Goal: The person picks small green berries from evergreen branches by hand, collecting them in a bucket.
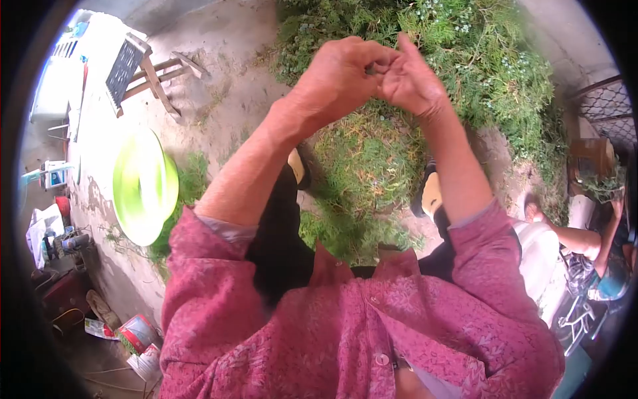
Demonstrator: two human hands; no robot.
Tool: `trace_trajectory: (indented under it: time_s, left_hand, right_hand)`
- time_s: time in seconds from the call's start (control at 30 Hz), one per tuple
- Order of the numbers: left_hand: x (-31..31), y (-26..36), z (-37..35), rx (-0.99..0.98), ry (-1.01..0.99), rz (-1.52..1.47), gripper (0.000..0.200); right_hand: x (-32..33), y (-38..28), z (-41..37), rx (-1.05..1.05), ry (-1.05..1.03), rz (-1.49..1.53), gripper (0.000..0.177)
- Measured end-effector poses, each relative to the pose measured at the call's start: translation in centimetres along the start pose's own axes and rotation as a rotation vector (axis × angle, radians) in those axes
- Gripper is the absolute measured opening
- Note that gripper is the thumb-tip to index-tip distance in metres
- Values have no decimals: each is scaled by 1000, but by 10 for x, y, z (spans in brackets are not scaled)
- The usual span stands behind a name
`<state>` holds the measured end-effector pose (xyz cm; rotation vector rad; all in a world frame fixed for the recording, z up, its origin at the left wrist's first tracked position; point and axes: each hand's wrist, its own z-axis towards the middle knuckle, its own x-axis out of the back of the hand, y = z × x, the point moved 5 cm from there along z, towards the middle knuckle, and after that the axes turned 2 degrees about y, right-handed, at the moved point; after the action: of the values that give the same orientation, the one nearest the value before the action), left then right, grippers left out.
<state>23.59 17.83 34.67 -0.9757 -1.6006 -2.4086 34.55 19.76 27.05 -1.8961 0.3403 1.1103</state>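
My left hand (345, 73) reaches forward with its fingers bent inward against the other hand; whatever is between them is too small to make out. My right hand (411, 83) meets it at the fingertips, palm partly showing, one digit stretched upward and nothing visible in the palm. Both hands are raised above a heap of cut green branches (478, 73) on the ground. Below them, between my feet, lies a pile of green and yellowish clippings (369, 163).
A lime-green basin (139, 186) stands at the left, below a tipped wooden stool (149, 76). Cans and scraps (138, 334) lie at the lower left. Another person's bare leg and arm (578, 241) show at the right, beside a cardboard box (591, 158).
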Motion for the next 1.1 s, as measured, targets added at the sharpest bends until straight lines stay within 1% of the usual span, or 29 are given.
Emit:
trace_trajectory:
  time_s: [0.03,0.07,0.13,0.17,0.2,0.23,0.27,0.33,0.37,0.4,0.47,0.5,0.53,0.57,0.6,0.63,0.67,0.7,0.73,0.8,0.83,0.87,0.9,0.93,0.97,1.0,1.07,1.1]
  left_hand:
    - [-2,5,-6,1,-24,126,32]
    - [-1,8,-13,3,-20,122,32]
    - [9,9,-25,54,70,150,33]
    - [14,9,-31,55,74,145,33]
    - [25,5,-36,116,151,154,34]
    - [35,2,-40,174,229,161,34]
    - [41,2,-40,172,233,150,34]
    - [57,5,-42,187,305,348,33]
    - [59,7,-44,147,321,375,31]
    - [53,7,-48,149,322,369,31]
    - [27,13,-55,45,183,494,27]
    - [8,20,-60,-12,-7,553,25]
    - [-9,26,-67,-68,-200,605,23]
    - [-21,29,-79,-113,-354,579,22]
    - [-32,32,-89,-158,-506,551,22]
    - [-35,34,-94,-150,-509,543,22]
    - [-42,31,-100,-65,-640,538,21]
    - [-47,24,-104,17,-771,533,22]
    - [-47,20,-103,20,-778,524,22]
    - [-44,19,-101,-53,-648,588,24]
    - [-51,17,-109,-27,-692,529,24]
    - [-49,17,-108,-27,-676,525,24]
    - [-48,15,-107,-31,-653,533,25]
    - [-49,14,-108,-22,-660,529,25]
    - [-53,15,-112,-35,-728,540,25]
    - [-56,16,-115,-51,-795,549,26]
    - [-58,17,-116,-56,-813,545,26]
    - [-58,17,-117,-64,-827,552,26]
  right_hand:
    - [-17,11,-6,-18,-231,98,50]
    - [-22,20,-11,-23,-229,94,50]
    - [-12,36,-16,-15,90,11,42]
    - [-9,46,-19,-63,168,-16,35]
    - [-4,52,-24,-64,174,-21,35]
    - [9,56,-29,-112,228,-98,31]
    - [27,60,-32,-161,282,-176,26]
    - [84,69,-28,-104,463,-357,17]
    - [119,79,-30,-104,623,-499,16]
    - [155,89,-33,-102,781,-642,15]
    - [227,117,-40,-207,957,-617,16]
    - [245,127,-37,-215,963,-616,16]
    - [262,133,-37,-247,1022,-762,16]
    - [277,138,-36,-279,1076,-910,17]
    - [294,144,-31,-291,1078,-911,17]
    - [307,144,-20,-278,1050,-1130,21]
    - [317,143,-10,-261,1009,-1346,24]
    - [311,136,2,-195,956,-1542,29]
    - [297,127,14,-130,893,-1736,34]
    - [297,125,32,-365,920,-1698,38]
    - [298,134,29,-403,891,-1772,39]
    - [294,130,42,-382,857,-1856,40]
    - [296,133,47,-397,850,-1849,40]
    - [300,137,48,-482,879,-1831,40]
    - [304,140,49,-565,908,-1814,41]
    - [313,143,49,-572,905,-1813,41]
    - [332,148,44,-463,871,-1860,27]
    - [337,146,39,-458,869,-1861,27]
